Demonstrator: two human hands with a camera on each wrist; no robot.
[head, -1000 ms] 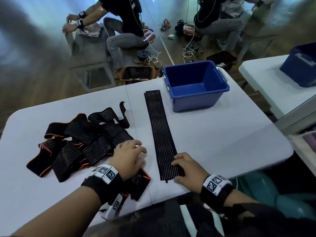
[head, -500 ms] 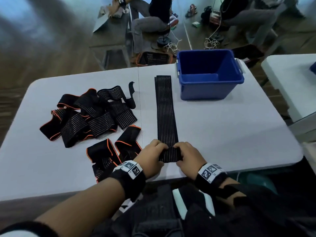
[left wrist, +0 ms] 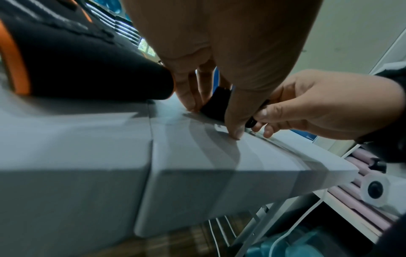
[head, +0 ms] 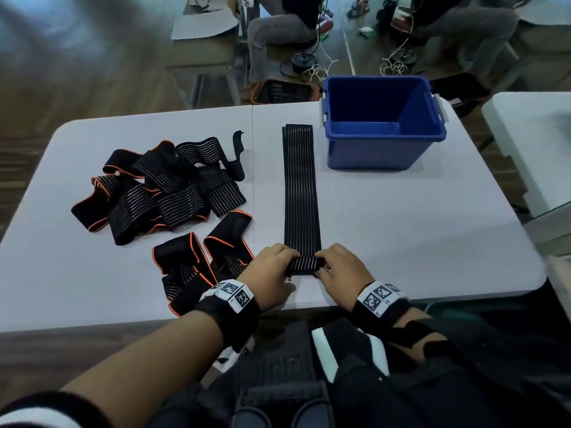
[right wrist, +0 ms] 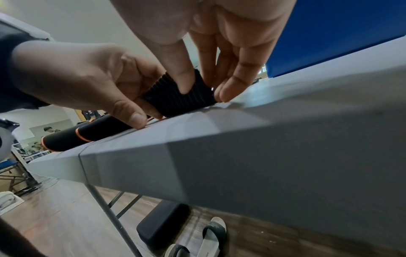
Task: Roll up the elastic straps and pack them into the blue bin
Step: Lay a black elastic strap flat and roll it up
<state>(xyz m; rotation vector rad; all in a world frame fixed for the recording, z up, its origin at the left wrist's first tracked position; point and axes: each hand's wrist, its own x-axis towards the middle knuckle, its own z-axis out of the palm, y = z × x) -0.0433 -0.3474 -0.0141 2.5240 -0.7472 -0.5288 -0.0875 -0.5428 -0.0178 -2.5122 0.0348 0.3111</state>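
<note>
One long elastic strap (head: pixel 301 193) is lying flat on the table (head: pixel 417 230), its far end just beside the blue bin (head: pixel 383 125). For a tight roll, both ends should be turning evenly. The left hand (head: pixel 268 273) and right hand (head: pixel 343 270) are pinching the started roll (head: pixel 304 264) at the near end.
</note>
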